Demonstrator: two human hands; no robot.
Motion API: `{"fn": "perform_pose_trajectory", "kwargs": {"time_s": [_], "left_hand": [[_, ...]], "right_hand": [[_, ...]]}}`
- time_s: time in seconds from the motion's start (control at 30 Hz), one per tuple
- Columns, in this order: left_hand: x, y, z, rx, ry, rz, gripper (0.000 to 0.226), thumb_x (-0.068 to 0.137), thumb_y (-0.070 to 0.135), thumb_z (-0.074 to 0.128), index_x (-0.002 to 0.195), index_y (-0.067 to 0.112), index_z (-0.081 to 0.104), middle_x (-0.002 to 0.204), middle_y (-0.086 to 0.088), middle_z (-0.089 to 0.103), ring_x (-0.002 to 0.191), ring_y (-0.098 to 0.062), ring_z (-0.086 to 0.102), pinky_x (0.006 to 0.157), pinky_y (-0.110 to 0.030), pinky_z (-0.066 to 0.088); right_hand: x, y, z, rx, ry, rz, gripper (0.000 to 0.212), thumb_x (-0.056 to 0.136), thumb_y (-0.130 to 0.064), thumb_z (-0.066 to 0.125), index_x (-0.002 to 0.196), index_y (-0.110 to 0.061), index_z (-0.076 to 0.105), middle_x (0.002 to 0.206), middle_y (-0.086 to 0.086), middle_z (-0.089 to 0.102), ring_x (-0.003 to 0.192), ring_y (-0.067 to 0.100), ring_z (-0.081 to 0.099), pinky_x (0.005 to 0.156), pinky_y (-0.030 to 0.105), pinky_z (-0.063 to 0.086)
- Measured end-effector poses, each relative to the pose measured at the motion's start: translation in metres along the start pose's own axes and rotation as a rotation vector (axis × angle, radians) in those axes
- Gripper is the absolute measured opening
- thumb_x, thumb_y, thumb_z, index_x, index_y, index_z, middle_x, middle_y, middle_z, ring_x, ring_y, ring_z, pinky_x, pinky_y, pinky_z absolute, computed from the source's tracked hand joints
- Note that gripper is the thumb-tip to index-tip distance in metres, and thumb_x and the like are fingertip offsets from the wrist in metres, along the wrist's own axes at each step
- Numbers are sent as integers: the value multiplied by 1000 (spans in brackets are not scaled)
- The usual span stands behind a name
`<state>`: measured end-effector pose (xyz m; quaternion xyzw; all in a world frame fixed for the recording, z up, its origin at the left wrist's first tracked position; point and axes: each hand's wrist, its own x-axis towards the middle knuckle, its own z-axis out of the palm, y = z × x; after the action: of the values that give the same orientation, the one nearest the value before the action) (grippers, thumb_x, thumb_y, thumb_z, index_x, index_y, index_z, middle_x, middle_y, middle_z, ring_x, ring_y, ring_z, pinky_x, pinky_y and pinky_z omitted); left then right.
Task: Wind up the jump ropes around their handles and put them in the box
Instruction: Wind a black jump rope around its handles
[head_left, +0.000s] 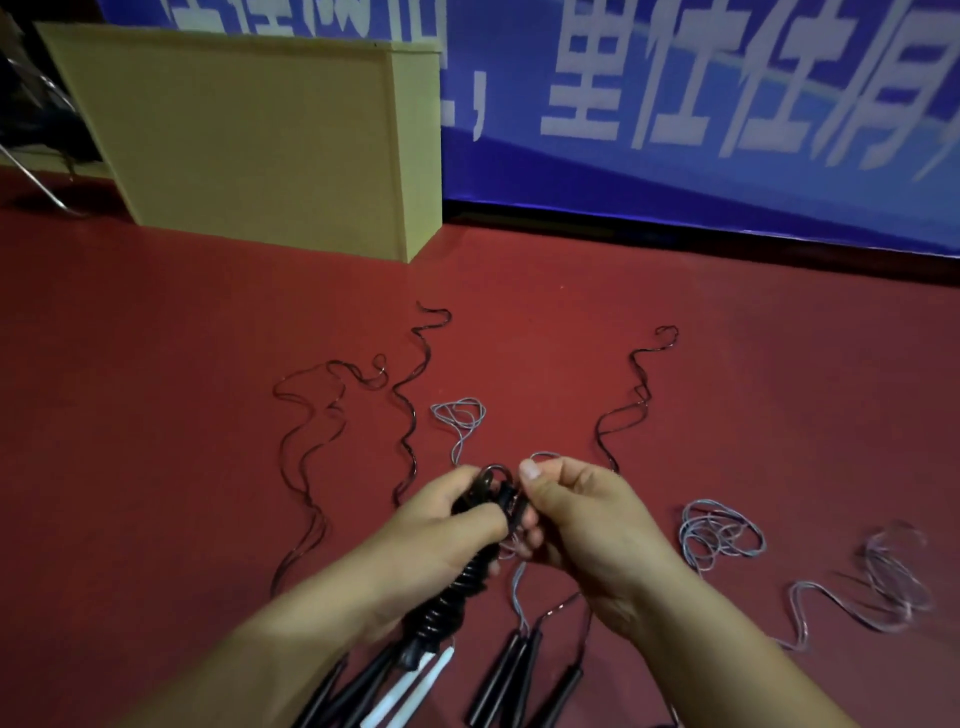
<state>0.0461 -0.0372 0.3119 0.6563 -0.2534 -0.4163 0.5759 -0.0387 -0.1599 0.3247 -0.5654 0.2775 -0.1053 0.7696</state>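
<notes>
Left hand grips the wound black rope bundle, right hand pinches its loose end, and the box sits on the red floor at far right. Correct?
Not quite. The box stands at far left, not right, in the head view. The left hand does grip the wound black rope bundle; the right hand pinches its end.

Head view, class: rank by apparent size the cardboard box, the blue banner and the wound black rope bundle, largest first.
1. blue banner, though cut off by the frame.
2. cardboard box.
3. wound black rope bundle, held in the left hand; it is nearest, so truly smaller still.
</notes>
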Motion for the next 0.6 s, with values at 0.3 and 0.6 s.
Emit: {"fn": "perform_pose_trajectory", "kwargs": {"time_s": [0.3,0.6], "left_hand": [[4,-9,-5,70,93,50,25,68,25,61,94,23,62,66,4,54,63,-15,46,61,-32,37],[5,-17,-5,102,82,20,46,55,43,69,96,21,63,74,2,54,71,-16,47,68,-38,35]], "right_hand": [[-4,12,-2,-215,46,-12,21,95,-10,60,115,-11,58,70,8,63,59,12,58,56,24,51],[-18,3,-11,-247,-51,-91,19,92,2,59,87,-11,71,78,8,75,65,9,66,60,17,55]]}}
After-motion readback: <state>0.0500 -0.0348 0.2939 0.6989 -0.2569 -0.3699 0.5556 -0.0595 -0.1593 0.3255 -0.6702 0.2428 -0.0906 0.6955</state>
